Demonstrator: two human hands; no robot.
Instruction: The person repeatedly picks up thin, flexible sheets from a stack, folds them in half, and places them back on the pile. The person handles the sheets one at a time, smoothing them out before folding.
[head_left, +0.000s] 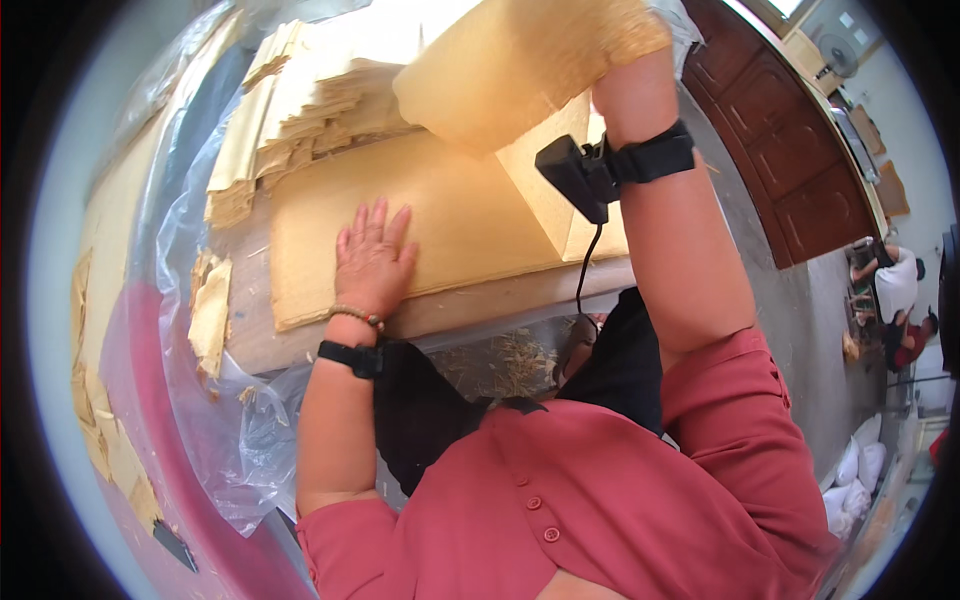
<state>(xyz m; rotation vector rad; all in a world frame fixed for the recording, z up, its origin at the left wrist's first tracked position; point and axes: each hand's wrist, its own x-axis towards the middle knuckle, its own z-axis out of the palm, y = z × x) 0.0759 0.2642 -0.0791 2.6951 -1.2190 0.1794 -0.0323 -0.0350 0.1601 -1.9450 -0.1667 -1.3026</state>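
My left hand (373, 262) lies palm down, fingers slightly apart, on a flat stack of thin yellow paper-like sheets (450, 225). My right hand (637, 94) is raised at the far right of the stack and grips a translucent yellow sheet (510, 82). That sheet hangs curved in the air to the left of the hand and hides most of its fingers. Beneath it, part of the stack's right side shows a paler area with a slanting edge (529, 199). What material the sheets are made of I cannot tell.
Behind the stack rise piles of ragged-edged, folded pale sheets (315, 112). Torn scraps (210, 311) lie on the wooden board (247, 337) at left, beside clear plastic film (262, 442). A cable (581, 277) hangs from my right wrist device (574, 176). Other people (896, 285) sit far right.
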